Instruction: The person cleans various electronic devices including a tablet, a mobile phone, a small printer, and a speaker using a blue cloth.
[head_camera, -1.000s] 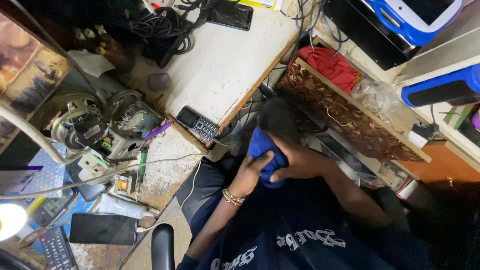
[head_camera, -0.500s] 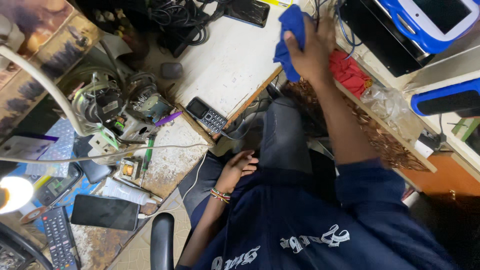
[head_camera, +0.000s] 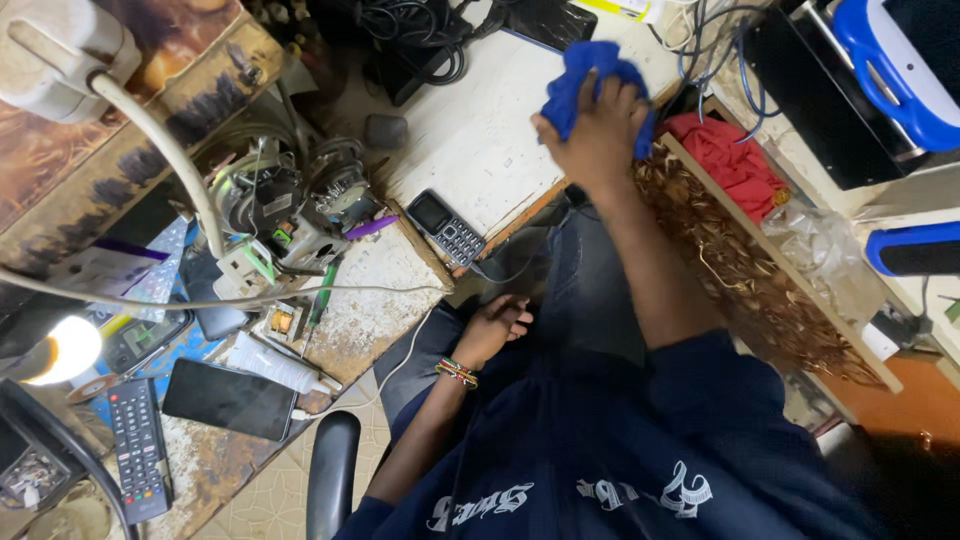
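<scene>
My right hand is shut on a crumpled blue cloth and presses it on the white worktop near its far right edge. My left hand, with a beaded bracelet at the wrist, rests on my lap with its fingers loosely curled, holding nothing. A small black keypad phone lies on the worktop's near edge, between the two hands.
A motor assembly, a purple-handled tool and a green screwdriver sit at left. A smartphone, remote control and lit lamp lie lower left. Red cloth and cables lie beyond the worktop.
My right hand rose from my lap with the blue cloth to the white worktop and has shifted slightly along it. My left hand stayed down on my lap.
</scene>
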